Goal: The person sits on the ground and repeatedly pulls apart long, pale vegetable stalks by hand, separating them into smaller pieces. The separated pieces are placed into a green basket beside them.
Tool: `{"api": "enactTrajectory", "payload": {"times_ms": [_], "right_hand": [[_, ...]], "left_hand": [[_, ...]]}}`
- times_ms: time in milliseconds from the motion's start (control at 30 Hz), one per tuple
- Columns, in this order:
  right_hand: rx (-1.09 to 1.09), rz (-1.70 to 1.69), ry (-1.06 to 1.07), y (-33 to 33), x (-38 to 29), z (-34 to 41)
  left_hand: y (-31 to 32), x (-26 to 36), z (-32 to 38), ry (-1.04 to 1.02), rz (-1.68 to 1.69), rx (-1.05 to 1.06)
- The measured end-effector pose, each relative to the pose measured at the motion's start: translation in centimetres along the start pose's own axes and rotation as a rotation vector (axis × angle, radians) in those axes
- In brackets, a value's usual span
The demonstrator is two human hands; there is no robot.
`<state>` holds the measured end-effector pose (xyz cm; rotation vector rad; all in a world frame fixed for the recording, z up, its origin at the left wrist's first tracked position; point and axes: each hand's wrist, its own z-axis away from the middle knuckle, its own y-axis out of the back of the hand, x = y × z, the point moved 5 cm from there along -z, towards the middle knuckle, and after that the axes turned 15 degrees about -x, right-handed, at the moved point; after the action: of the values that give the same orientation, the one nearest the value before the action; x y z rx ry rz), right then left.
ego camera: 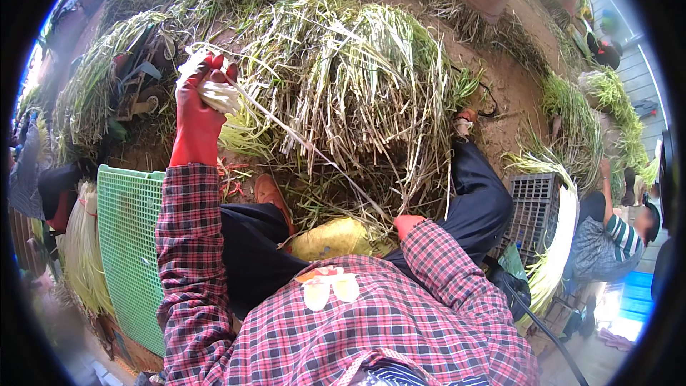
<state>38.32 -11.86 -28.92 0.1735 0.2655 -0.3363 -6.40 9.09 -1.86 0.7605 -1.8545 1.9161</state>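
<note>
My left hand (206, 88), in a red rubber glove, is raised at the upper left and closed around a bunch of pale stalks (220, 95). One long stalk (305, 142) runs from there down to my right hand (408, 224), also red-gloved, low in front of my lap. Its fingers are mostly hidden by the sleeve and plant litter, so its grip is unclear. A big heap of green and straw-coloured stalks (353, 69) lies before me, roots or cut ends towards me. A yellow sack (329, 238) lies between my legs.
A green plastic mesh crate (128, 246) stands at my left, beside a tied bundle of pale stalks (86, 246). On the right are a grey crate (530, 203) and a long pale bundle (565, 230). Another person (611, 241) sits farther right. More stalk heaps lie around.
</note>
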Motion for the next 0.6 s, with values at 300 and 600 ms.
{"api": "enactTrajectory", "payload": {"times_ms": [300,600], "right_hand": [[0.847,0.342,1.015,8.0,-21.0,13.4],[0.008,-0.532,1.223,5.5,-27.6,12.4]], "left_hand": [[-0.4,-2.0,0.8,0.093,0.111,0.045],[-0.7,-2.8,0.1,0.161,0.273,-0.082]]}}
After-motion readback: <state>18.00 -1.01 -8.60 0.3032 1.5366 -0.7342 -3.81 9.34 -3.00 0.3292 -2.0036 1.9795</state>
